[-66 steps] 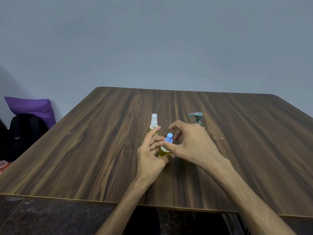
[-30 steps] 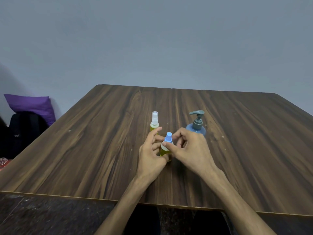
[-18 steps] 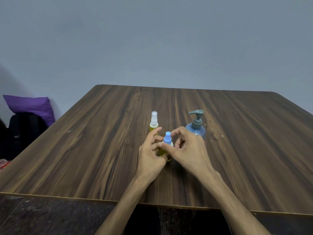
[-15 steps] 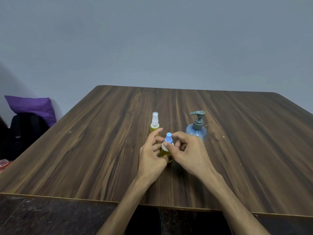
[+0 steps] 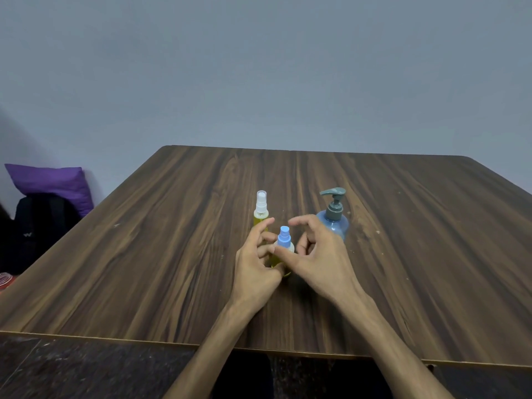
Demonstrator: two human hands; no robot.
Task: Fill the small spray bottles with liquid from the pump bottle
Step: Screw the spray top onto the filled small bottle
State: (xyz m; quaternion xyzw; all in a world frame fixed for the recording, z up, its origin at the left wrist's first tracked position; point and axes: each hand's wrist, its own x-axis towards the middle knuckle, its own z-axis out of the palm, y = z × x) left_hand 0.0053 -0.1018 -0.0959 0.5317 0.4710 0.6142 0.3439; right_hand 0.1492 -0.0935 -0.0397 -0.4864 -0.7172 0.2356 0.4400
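blue-capped spray bottle (image 5: 283,249) upright mid-table (image 5: 144,269), nearer front edge, yellow liquid inside; left hand (image 5: 256,266) curls round its body, right hand (image 5: 319,254) has thumb tip on collar below cap, other fingers curled loose off bottle

white-capped spray bottle (image 5: 261,208) just behind, pump bottle (image 5: 333,217) behind-right, both free-standing

handling guess: small bottle light, rigid plastic, narrow base so tips easily; smooth wall may slip if wet. hold low on body, twist at collar not at nozzle
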